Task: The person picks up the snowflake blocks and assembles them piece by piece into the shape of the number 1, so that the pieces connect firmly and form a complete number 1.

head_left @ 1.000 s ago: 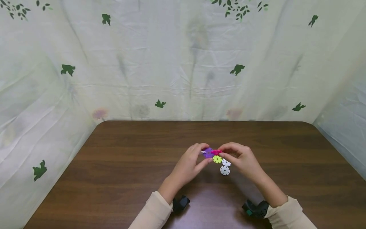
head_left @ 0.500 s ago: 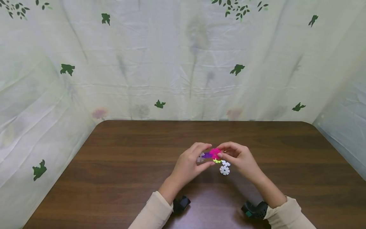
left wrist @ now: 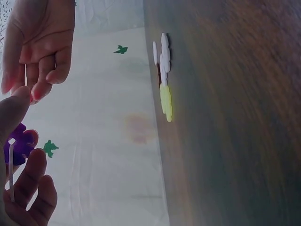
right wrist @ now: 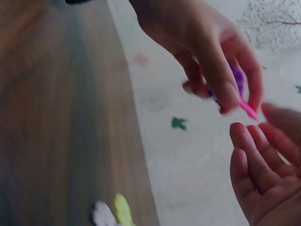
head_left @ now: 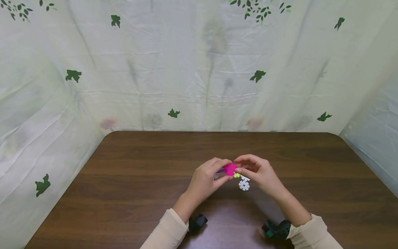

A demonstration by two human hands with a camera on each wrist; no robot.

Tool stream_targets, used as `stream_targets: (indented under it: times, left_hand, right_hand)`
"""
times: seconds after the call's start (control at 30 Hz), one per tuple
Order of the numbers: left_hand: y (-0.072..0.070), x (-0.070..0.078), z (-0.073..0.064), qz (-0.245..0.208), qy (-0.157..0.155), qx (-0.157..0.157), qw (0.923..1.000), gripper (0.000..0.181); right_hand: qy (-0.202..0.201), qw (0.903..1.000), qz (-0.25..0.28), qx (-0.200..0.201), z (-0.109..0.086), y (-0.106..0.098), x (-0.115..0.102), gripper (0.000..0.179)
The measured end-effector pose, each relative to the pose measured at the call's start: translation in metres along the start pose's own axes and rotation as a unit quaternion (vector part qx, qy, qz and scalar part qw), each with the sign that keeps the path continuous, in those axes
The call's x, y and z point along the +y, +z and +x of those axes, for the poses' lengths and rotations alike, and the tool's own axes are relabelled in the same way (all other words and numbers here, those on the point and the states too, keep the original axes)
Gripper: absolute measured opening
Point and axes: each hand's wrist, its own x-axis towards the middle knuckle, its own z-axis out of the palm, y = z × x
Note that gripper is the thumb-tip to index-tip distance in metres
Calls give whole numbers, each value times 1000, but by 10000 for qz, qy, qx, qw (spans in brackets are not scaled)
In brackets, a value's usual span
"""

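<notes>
Fingers of your left hand pinched the pink disc above the table; the purple disc adjoined it. Your right hand was at its edge, grip unconfirmed. You were apparently joining discs; the next move called for a steady left pinch. Pink looked thin, scalloped, bright.

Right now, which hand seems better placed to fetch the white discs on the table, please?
Probably the right hand: it is nearer the white discs, while the left hand grips the purple disc.
</notes>
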Motion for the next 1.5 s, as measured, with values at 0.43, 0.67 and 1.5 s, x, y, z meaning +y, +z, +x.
stream_targets:
  times: [0.43, 0.67, 1.5]
  left_hand:
    - [-1, -2, 0, 73, 19, 72, 9999, 41]
    - [-1, -3, 0, 91, 20, 87, 9999, 39]
    - [-1, -2, -1, -3, -52, 78, 10000, 40]
  right_hand:
    - [560, 9838, -1692, 212, -2, -49, 15, 48]
    - [957, 9817, -1632, 211, -7, -71, 38, 55]
    - [1183, 9538, -2759, -120, -23, -85, 95, 36]
